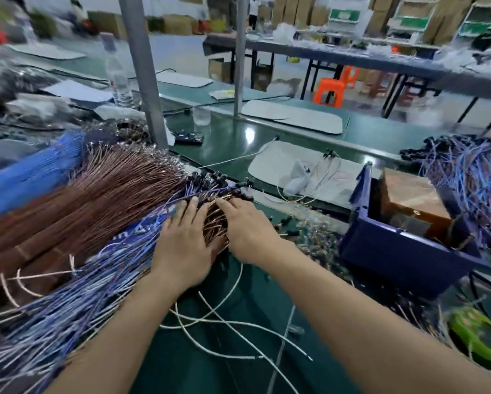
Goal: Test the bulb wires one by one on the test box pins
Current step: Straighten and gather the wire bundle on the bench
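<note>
Pressing down with left hand (pixel 181 243), fingers straight and spread, on wires (pixel 214 223), a copper bundle at centre. Touching the same bundle from 3 o'clock with right hand (pixel 247 231), fingers bent over the strands; cannot tell whether gripping, too blurred. More brown and blue strands fanned from 9 to 7 o'clock. Blue bin (pixel 394 251) at 3 o'clock of the hands, apart. Loose white leads (pixel 233 322) on green bench (pixel 230 132) at 6 o'clock.
</note>
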The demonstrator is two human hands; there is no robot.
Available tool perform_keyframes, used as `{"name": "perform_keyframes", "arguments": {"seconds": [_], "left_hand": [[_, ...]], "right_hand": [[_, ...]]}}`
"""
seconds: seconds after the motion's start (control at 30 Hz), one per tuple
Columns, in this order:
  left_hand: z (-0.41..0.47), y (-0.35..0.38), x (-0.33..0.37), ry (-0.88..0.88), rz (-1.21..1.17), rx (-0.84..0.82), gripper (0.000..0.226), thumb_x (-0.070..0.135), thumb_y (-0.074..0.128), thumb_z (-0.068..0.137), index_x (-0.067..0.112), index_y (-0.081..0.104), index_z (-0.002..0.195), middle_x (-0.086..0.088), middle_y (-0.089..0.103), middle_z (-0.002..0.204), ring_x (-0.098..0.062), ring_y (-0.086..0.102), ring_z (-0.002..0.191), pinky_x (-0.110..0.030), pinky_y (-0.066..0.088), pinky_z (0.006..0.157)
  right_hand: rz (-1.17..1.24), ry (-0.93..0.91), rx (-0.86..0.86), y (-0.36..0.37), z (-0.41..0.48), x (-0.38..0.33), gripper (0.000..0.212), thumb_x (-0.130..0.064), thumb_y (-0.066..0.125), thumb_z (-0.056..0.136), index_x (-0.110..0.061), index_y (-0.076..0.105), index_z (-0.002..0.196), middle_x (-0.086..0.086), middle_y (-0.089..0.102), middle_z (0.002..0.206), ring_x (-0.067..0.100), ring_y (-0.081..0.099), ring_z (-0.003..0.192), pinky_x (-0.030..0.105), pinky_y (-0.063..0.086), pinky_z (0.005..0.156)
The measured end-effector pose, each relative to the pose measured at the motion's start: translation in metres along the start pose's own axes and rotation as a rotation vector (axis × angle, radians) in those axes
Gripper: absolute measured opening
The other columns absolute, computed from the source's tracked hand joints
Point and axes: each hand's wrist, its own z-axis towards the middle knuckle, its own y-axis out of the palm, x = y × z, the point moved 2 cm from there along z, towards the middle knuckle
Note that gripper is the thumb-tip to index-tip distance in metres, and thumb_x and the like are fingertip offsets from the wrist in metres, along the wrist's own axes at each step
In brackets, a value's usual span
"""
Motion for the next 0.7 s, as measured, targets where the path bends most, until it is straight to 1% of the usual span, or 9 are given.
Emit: {"name": "perform_keyframes", "arguments": {"seconds": [0.07, 0.13, 0.2, 0.27, 0.33, 0.47, 0.57, 0.63, 0.7], "left_hand": [[0.000, 0.001, 0.000, 0.016, -0.006, 0.022, 0.079, 0.065, 0.042, 0.098, 0.023, 0.022, 0.162, -0.004, 0.014, 0.172, -0.024, 0.009, 0.159, -0.045, 0.012, 0.128], [-0.001, -0.001, 0.001, 0.032, -0.018, 0.032, 0.075, 0.061, 0.043, 0.099, 0.027, 0.021, 0.162, -0.004, 0.014, 0.172, -0.023, 0.008, 0.159, -0.043, 0.010, 0.128], [-0.002, -0.004, 0.001, 0.045, -0.049, 0.047, 0.069, 0.058, 0.043, 0.101, 0.031, 0.023, 0.162, -0.002, 0.014, 0.172, -0.022, 0.007, 0.159, -0.042, 0.008, 0.128], [-0.004, -0.006, 0.003, 0.078, -0.068, 0.062, 0.063, 0.053, 0.044, 0.102, 0.032, 0.029, 0.160, -0.001, 0.016, 0.171, -0.019, 0.009, 0.159, -0.040, 0.006, 0.129], [-0.006, -0.007, 0.004, 0.121, -0.092, 0.098, 0.052, 0.047, 0.049, 0.102, 0.031, 0.045, 0.152, -0.002, 0.025, 0.169, -0.019, 0.015, 0.157, -0.039, 0.007, 0.129], [-0.006, -0.008, 0.003, 0.148, -0.169, 0.193, 0.020, 0.032, 0.070, 0.095, 0.025, 0.077, 0.112, -0.006, 0.056, 0.150, -0.026, 0.045, 0.145, -0.045, 0.023, 0.125], [-0.005, -0.008, 0.000, 0.137, -0.248, 0.272, 0.010, 0.021, 0.078, 0.090, 0.018, 0.083, 0.097, -0.006, 0.073, 0.124, -0.029, 0.062, 0.122, -0.045, 0.036, 0.115], [-0.006, -0.009, -0.002, 0.105, -0.301, 0.299, 0.009, 0.021, 0.079, 0.089, 0.019, 0.083, 0.097, -0.002, 0.076, 0.112, -0.026, 0.064, 0.112, -0.040, 0.042, 0.107], [-0.010, -0.012, -0.003, 0.093, -0.331, 0.340, 0.012, 0.020, 0.080, 0.088, 0.021, 0.082, 0.099, 0.001, 0.076, 0.101, -0.023, 0.064, 0.100, -0.036, 0.046, 0.098]], "right_hand": [[0.011, -0.004, 0.083, -0.002, 0.003, -0.002, 0.061, -0.009, 0.060, 0.090, -0.022, 0.043, 0.147, 0.005, 0.051, 0.140, 0.030, 0.048, 0.129, 0.043, 0.045, 0.104], [-0.012, 0.004, 0.098, -0.010, 0.007, -0.004, 0.033, -0.009, 0.058, 0.091, -0.019, 0.058, 0.122, 0.005, 0.058, 0.121, 0.031, 0.059, 0.113, 0.041, 0.050, 0.089], [-0.089, -0.003, 0.051, -0.019, 0.008, -0.005, 0.016, -0.010, 0.054, 0.092, -0.020, 0.061, 0.102, 0.006, 0.063, 0.110, 0.032, 0.063, 0.104, 0.039, 0.049, 0.082], [-0.143, -0.022, 0.035, -0.025, 0.008, -0.005, 0.016, -0.010, 0.052, 0.091, -0.022, 0.062, 0.095, 0.006, 0.067, 0.108, 0.030, 0.061, 0.106, 0.037, 0.044, 0.085], [-0.150, -0.021, 0.025, -0.029, 0.007, -0.005, 0.019, -0.010, 0.055, 0.089, -0.022, 0.067, 0.099, 0.005, 0.062, 0.110, 0.027, 0.055, 0.111, 0.036, 0.040, 0.091], [-0.097, 0.030, 0.022, -0.039, 0.007, -0.008, 0.022, -0.005, 0.062, 0.081, -0.025, 0.058, 0.088, 0.001, 0.064, 0.098, 0.028, 0.060, 0.101, 0.033, 0.041, 0.080], [-0.122, 0.067, 0.089, -0.042, 0.004, -0.010, 0.023, -0.007, 0.064, 0.080, -0.025, 0.062, 0.095, -0.001, 0.068, 0.097, 0.027, 0.062, 0.097, 0.035, 0.035, 0.080], [-0.123, 0.054, 0.088, -0.042, 0.000, -0.012, 0.029, -0.004, 0.060, 0.079, -0.025, 0.064, 0.098, -0.001, 0.069, 0.100, 0.025, 0.060, 0.101, 0.037, 0.033, 0.088], [-0.133, 0.021, 0.121, -0.045, -0.006, -0.015, 0.030, 0.002, 0.056, 0.077, -0.021, 0.067, 0.092, 0.001, 0.067, 0.098, 0.026, 0.057, 0.101, 0.037, 0.034, 0.087]]}}
